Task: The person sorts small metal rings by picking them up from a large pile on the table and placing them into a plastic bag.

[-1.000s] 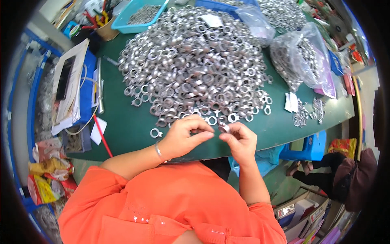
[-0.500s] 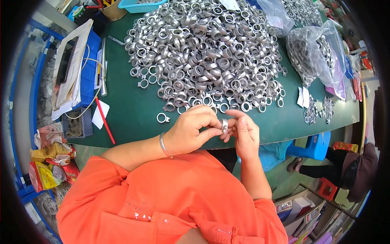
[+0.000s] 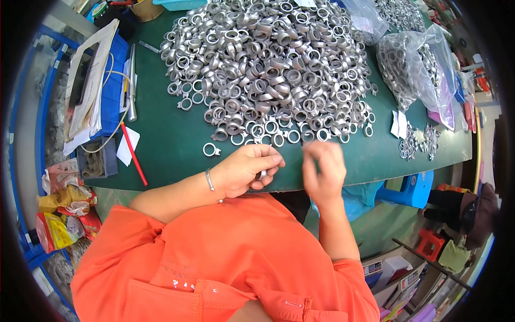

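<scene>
A large heap of grey metal rings (image 3: 268, 70), each with a small lug, covers the far middle of the green table. My left hand (image 3: 247, 167), with a bangle at its wrist, is closed at the table's near edge. Part of a metal ring (image 3: 262, 175) shows between its curled fingers. To the right, apart from it, my right hand (image 3: 325, 169) is raised just in front of the heap's near side. Motion smears its fingers, so whether they hold anything is hidden. One single ring (image 3: 211, 149) lies alone left of the heap.
Clear plastic bags of rings (image 3: 399, 67) stand at the right, near small metal parts (image 3: 418, 142). A red pen (image 3: 134, 155) and a blue bin with papers (image 3: 115, 88) are at the left. A blue stool (image 3: 410, 190) stands beyond the table edge; a person (image 3: 472, 214) is at far right.
My hands have parted: the left drew slightly left and down with the ring, its fingers curling over it. The right let go and turned toward the heap. The view shifted slightly.
</scene>
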Action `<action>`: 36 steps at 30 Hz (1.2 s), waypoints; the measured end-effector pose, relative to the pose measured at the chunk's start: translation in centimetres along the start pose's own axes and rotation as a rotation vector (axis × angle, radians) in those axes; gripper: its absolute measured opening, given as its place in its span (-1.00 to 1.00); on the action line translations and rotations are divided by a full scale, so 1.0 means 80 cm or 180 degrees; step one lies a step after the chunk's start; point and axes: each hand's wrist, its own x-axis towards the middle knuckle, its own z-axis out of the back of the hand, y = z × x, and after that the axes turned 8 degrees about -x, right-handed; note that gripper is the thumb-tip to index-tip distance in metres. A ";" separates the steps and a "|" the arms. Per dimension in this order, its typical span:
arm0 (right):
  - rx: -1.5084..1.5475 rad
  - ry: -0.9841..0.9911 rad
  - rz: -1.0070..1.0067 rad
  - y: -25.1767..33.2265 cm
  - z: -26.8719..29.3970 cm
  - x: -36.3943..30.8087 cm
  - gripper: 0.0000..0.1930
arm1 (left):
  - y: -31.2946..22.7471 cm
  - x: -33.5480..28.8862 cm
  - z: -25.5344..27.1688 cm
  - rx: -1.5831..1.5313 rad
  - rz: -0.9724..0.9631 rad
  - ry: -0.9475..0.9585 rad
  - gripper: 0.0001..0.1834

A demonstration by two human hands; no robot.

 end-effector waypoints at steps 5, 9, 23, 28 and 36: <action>-0.0900 0.0121 -0.0519 -0.025 -0.012 0.008 -0.80 | -0.004 -0.005 -0.013 0.0279 -0.0270 -0.0139 -0.86; -0.0960 0.0159 -0.0387 -0.023 -0.009 0.010 -0.81 | -0.003 -0.006 -0.010 0.0396 -0.0402 -0.0173 -0.88; 0.0254 -0.0732 0.0140 0.025 -0.018 -0.011 -0.70 | -0.002 -0.003 -0.007 -0.0115 -0.0136 0.0019 -0.80; 0.0800 -0.0408 -0.0514 0.033 -0.016 -0.018 -0.73 | -0.002 -0.005 -0.004 -0.0176 -0.0161 0.0019 -0.84; 0.0728 -0.0157 -0.0007 0.035 -0.007 -0.016 -0.79 | -0.012 -0.012 -0.014 0.0459 -0.0693 -0.0135 -0.88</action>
